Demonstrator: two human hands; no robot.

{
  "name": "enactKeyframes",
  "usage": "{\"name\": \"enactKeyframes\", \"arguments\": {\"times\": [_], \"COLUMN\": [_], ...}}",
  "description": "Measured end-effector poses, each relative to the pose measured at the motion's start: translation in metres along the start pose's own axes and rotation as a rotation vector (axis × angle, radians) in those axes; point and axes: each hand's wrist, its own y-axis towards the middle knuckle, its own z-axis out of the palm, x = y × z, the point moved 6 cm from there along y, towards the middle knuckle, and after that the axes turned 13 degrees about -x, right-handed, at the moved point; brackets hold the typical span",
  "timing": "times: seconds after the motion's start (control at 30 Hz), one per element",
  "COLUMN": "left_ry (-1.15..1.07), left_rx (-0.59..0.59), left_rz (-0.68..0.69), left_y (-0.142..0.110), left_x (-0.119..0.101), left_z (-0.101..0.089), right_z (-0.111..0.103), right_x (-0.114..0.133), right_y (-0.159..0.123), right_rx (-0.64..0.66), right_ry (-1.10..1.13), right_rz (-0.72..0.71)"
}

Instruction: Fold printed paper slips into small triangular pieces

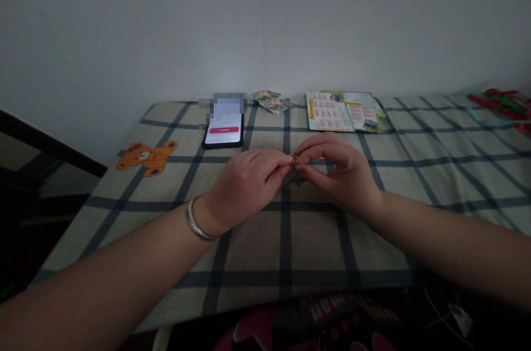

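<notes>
Over the middle of the checked tablecloth, my left hand (253,179) and my right hand (340,171) meet fingertip to fingertip. Both are closed in a pinch on one tiny dark item (295,160) whose kind I cannot make out, as the fingers hide most of it. Just below the fingertips shows a small greyish-green printed piece (295,178), partly covered; whether it is joined to the pinched item I cannot tell. A silver bangle (194,221) circles my left wrist.
Behind my hands lie a lit phone (224,132), small printed packets (276,104) and a printed leaflet (332,113). An orange bear cutout (147,158) is at the left, a clear bag with red and green things (501,104) at the far right. A wall (265,24) borders the back.
</notes>
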Motion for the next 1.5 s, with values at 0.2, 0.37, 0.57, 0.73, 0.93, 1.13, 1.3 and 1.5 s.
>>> {"name": "enactKeyframes", "arguments": {"times": [0.2, 0.37, 0.57, 0.73, 0.93, 1.13, 1.3, 1.5], "left_ry": [0.013, 0.035, 0.001, -0.027, -0.072, -0.158, -0.149, -0.092], "left_rx": [0.002, 0.002, 0.032, 0.039, 0.039, 0.056, 0.064, -0.009], "left_rz": [0.017, 0.053, -0.002, -0.019, -0.04, -0.117, -0.105, -0.026], "left_y": [0.0, 0.0, 0.001, 0.0, 0.0, 0.002, 0.003, 0.005], "left_x": [-0.001, -0.003, -0.002, -0.001, 0.001, 0.003, 0.005, 0.003], "left_z": [0.0, -0.001, 0.0, 0.001, 0.001, 0.0, 0.003, -0.001], "right_z": [0.002, 0.003, 0.003, 0.003, 0.006, 0.01, 0.008, 0.006], "right_x": [-0.004, -0.005, -0.003, -0.004, -0.008, -0.016, -0.011, -0.001], "right_y": [-0.001, -0.002, -0.001, -0.001, -0.004, -0.007, -0.007, -0.003], "right_rx": [0.008, 0.02, 0.028, 0.027, 0.062, 0.105, 0.111, 0.108], "right_ry": [0.042, 0.065, 0.016, 0.003, 0.003, -0.013, -0.08, -0.147], "right_rz": [0.054, 0.078, 0.018, 0.031, 0.108, 0.21, 0.115, -0.022]}}
